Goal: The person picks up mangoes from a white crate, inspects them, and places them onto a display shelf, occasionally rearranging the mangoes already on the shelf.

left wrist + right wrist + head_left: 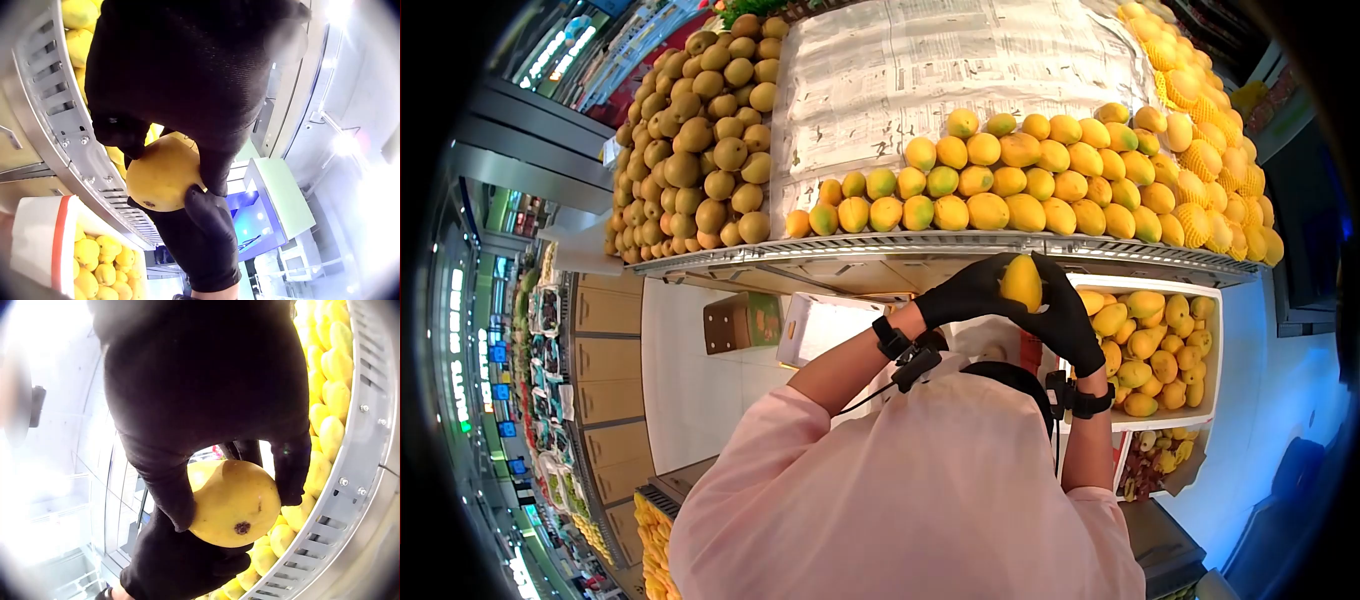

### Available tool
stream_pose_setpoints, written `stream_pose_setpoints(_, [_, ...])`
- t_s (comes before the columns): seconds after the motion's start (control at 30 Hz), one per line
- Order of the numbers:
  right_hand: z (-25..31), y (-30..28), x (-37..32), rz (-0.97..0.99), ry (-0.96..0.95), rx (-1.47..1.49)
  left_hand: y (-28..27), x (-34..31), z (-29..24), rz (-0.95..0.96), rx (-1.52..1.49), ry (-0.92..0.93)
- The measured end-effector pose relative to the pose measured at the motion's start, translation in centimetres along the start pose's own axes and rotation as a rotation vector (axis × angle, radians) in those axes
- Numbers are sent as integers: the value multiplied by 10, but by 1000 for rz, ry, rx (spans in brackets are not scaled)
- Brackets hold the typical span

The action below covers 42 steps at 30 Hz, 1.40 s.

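A yellow mango [1021, 284] is held between two black-gloved hands in front of the shelf edge. My left hand [963, 294] grips one side of it, and my right hand [1064, 318] grips the other. Seen from the left wrist, the fruit [164, 175] shows a small dark spot low on its skin, with the right thumb against it. The right wrist view shows a dark brown blemish on the mango [234, 503], facing the camera between thumb and fingers. Several mangoes [988, 210] lie in rows on the display just beyond the hands.
Brown round fruit [685, 168] is heaped left of the newspaper-lined slope [960, 60]. Net-wrapped fruit [1200, 160] runs along the right. A metal rail [850, 247] edges the shelf. Below right stands a white box [1214, 350] of mangoes; an open carton [743, 324] sits left.
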State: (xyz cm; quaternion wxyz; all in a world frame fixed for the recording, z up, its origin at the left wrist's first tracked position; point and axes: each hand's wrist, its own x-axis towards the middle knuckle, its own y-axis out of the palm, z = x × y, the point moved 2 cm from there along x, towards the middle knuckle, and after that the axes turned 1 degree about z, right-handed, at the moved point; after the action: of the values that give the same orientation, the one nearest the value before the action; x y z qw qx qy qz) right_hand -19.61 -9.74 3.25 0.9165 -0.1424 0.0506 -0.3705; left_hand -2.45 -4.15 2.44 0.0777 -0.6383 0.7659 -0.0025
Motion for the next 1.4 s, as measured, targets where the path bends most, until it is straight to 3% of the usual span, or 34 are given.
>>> stream_pose_setpoints(0.17, [7, 9, 16, 33, 58, 36, -28, -6, -6, -40, 54, -17])
stream_pose_setpoints(0.47, [29, 20, 57, 116, 137, 124, -68, -4, -5, -100, -213, 30])
stream_pose_setpoints(0.53, [27, 27, 66, 130, 182, 194, -79, -7, -17, -103, -118, 42])
stream_pose_setpoints(0.63, [40, 39, 79, 90, -21, -46, -96, -12, -34, -101, -22, 62])
stream_pose_setpoints(0.77, [55, 58, 100, -4, -82, -110, -119, -16, -27, -103, -57, 90])
stream_pose_setpoints(0.93, [45, 74, 128, -202, -95, -170, -142, -17, -17, -278, 37, -16])
stream_pose_setpoints(1.0, [48, 81, 140, -260, -187, -383, -149, -17, -15, -367, 111, -120])
stream_pose_setpoints(1.07, [58, 86, 148, -274, -264, -527, -161, -17, -10, -361, 30, -79])
stream_pose_setpoints(1.13, [62, 81, 153, -178, -64, -187, -176, -21, -3, -327, -159, 41])
stream_pose_setpoints(1.27, [64, 82, 162, -27, 209, 145, -206, -34, 9, -119, -359, -184])
stream_pose_setpoints(1.3, [70, 83, 163, 22, 268, 217, -210, -33, 9, -131, -291, -76])
stream_pose_setpoints(1.37, [88, 92, 164, 45, 233, 76, -216, -32, 9, -154, -159, 140])
stream_pose_setpoints(1.4, [90, 96, 164, 25, 202, 57, -220, -30, 7, -152, -133, 130])
